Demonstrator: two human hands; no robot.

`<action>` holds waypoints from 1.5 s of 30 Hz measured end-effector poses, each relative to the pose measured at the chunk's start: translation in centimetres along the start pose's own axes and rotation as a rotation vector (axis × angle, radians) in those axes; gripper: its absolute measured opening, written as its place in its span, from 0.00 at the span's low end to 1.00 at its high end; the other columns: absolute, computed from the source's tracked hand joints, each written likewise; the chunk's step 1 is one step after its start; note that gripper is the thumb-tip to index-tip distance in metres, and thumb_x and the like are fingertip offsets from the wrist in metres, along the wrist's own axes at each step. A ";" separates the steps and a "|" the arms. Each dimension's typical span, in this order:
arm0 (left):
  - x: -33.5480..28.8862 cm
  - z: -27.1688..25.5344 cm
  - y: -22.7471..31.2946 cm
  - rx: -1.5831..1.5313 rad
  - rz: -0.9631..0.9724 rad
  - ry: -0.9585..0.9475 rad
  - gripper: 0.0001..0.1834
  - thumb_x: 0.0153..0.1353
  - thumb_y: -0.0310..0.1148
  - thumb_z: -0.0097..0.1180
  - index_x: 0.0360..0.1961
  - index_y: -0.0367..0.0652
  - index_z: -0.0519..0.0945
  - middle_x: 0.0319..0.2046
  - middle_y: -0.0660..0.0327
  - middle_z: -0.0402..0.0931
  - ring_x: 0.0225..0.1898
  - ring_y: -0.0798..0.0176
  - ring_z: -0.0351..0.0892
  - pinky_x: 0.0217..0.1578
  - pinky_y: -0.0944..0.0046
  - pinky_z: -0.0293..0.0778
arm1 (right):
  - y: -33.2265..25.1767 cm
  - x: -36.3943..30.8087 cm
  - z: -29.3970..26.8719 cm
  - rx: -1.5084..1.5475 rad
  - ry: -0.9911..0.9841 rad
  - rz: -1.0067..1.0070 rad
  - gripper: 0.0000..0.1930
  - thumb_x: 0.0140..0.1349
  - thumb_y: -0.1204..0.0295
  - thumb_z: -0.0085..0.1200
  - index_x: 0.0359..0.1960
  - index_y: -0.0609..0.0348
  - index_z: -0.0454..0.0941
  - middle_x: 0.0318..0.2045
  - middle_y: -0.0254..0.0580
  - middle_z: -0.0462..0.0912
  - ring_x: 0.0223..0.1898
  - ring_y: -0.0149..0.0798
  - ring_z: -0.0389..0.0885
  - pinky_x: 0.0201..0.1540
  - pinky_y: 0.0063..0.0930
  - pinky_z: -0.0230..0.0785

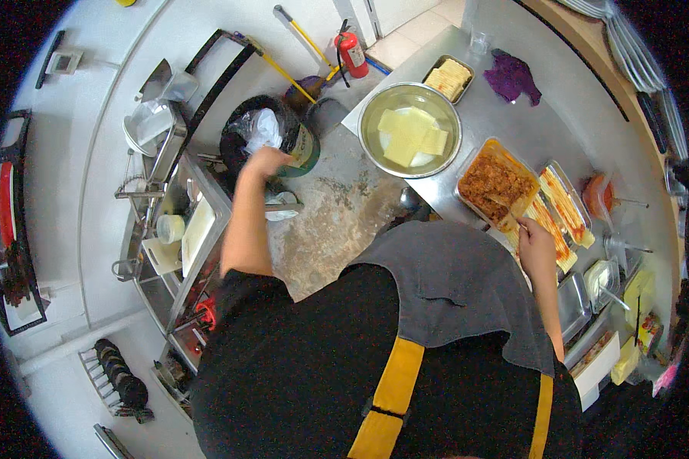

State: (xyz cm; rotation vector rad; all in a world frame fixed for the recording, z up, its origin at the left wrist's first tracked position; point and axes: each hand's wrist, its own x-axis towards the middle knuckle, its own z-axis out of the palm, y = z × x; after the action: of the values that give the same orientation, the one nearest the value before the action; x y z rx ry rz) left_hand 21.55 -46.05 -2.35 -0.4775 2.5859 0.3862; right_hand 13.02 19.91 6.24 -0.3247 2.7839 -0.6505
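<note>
My left hand (268,161) reaches out over the near side of a dark bin (305,145) lined with a bag, close to crumpled white plastic (263,128). Its fingers are mostly hidden, so any hold is unclear. On the steel table, my right hand (536,243) is closed at the near corner of a clear tub (522,157) of reddish-brown minced filling (496,180). It grips what looks like a pale spatula (507,220) dipping into the filling. Beside it lie pale strips streaked with red sauce, some in a tray (565,200).
A steel bowl (366,145) holds yellow sheets in liquid; behind it stands a tray of folded sheets (448,78). A purple cloth (511,76) lies farther right. Toward the wall are a fire extinguisher (351,53) and yellow-handled cleaning tools. A steel shelf (207,200) stands left.
</note>
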 end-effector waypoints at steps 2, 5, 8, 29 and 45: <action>0.8 1.1 -9.2 -0.559 -0.493 0.395 0.15 0.62 0.43 0.62 0.38 0.42 0.88 0.36 0.51 0.87 0.39 0.51 0.87 0.43 0.52 0.78 | -0.3 0.4 -0.3 -0.006 -0.038 0.018 0.15 0.68 0.71 0.50 0.51 0.58 0.84 0.43 0.59 0.86 0.45 0.58 0.85 0.51 0.48 0.76; 0.5 4.8 -18.7 -0.993 -0.937 0.332 0.09 0.63 0.29 0.57 0.40 0.33 0.78 0.27 0.51 0.83 0.22 0.56 0.81 0.20 0.54 0.73 | -0.8 1.3 -0.7 -0.138 -0.076 0.003 0.14 0.67 0.70 0.50 0.51 0.57 0.84 0.43 0.57 0.86 0.46 0.58 0.85 0.52 0.48 0.76; 1.2 14.4 -17.6 -1.016 -0.828 0.462 0.22 0.60 0.29 0.61 0.53 0.38 0.68 0.27 0.53 0.82 0.21 0.58 0.79 0.17 0.56 0.69 | -1.3 1.5 -0.8 -0.132 -0.050 0.016 0.14 0.67 0.70 0.51 0.51 0.57 0.84 0.43 0.58 0.86 0.47 0.58 0.85 0.51 0.48 0.76; -1.3 7.5 37.3 -0.159 1.039 0.521 0.61 0.44 0.50 0.78 0.73 0.34 0.57 0.66 0.39 0.66 0.66 0.36 0.67 0.65 0.43 0.65 | -3.0 6.2 2.4 -0.413 -0.043 0.233 0.11 0.68 0.72 0.43 0.43 0.62 0.78 0.37 0.60 0.86 0.41 0.59 0.88 0.41 0.53 0.80; -1.5 8.9 40.1 0.036 0.773 0.323 0.69 0.45 0.65 0.72 0.75 0.32 0.49 0.74 0.40 0.55 0.74 0.38 0.59 0.68 0.31 0.59 | -2.7 4.6 -0.9 -0.426 -0.039 -0.022 0.11 0.65 0.73 0.48 0.41 0.60 0.83 0.35 0.55 0.86 0.41 0.57 0.87 0.42 0.50 0.80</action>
State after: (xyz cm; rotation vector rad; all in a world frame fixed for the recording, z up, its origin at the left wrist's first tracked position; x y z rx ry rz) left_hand 10.48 -6.49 -1.73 0.5496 3.0027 0.5423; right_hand 8.83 16.65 7.37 -0.4432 2.8644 -0.0451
